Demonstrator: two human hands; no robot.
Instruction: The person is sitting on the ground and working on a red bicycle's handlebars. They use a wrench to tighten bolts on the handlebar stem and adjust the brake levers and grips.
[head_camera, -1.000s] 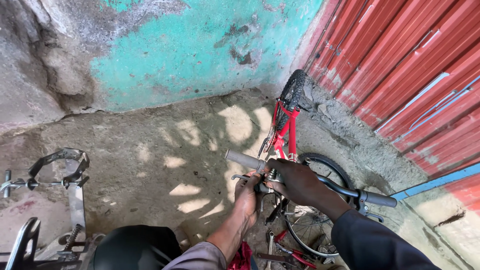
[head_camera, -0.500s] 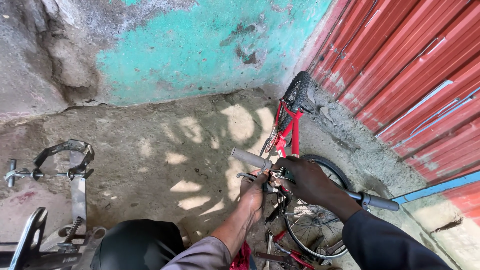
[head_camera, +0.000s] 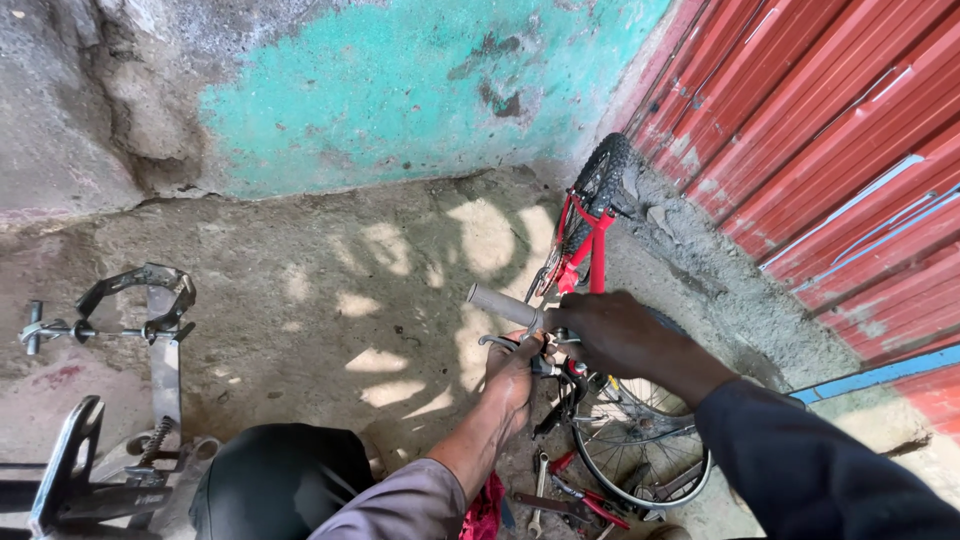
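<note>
While the red bicycle (head_camera: 585, 245) stands on the concrete floor (head_camera: 330, 300) close to the red corrugated metal wall (head_camera: 830, 130), both hands work at its handlebar. The bike points away from the wearer, its knobby tyre (head_camera: 600, 175) toward the corner where the patchy turquoise plaster wall (head_camera: 400, 90) meets the metal sheeting. The spoked wheel (head_camera: 635, 440) nearer the wearer lies below the hands.

The left hand (head_camera: 515, 375), forearm bare below a grey-mauve sleeve (head_camera: 400, 505), reaches up to the handlebar just inboard of the grey handlebar grip (head_camera: 503, 305). Its fingers are curled around the bar and the brake lever (head_camera: 497, 342) area; exactly what they pinch, I cannot tell.

The right hand (head_camera: 620, 335), arm in a dark blue sleeve (head_camera: 810, 470), lies over the middle of the handlebar, fingers closed down on it, touching or nearly touching the left hand. The part beneath its palm is hidden.

On the floor under the wheel: a spanner (head_camera: 538, 492), red-handled pliers (head_camera: 590, 500), and a scrap of red cloth (head_camera: 485, 510) by the left elbow. The wearer's dark-trousered knee (head_camera: 275, 480) fills the lower centre.

Left edge: a grey metal repair stand (head_camera: 150, 330) with clamp ring and cross-screw, well apart from the bicycle. Dappled sunlight spots the floor between them.
</note>
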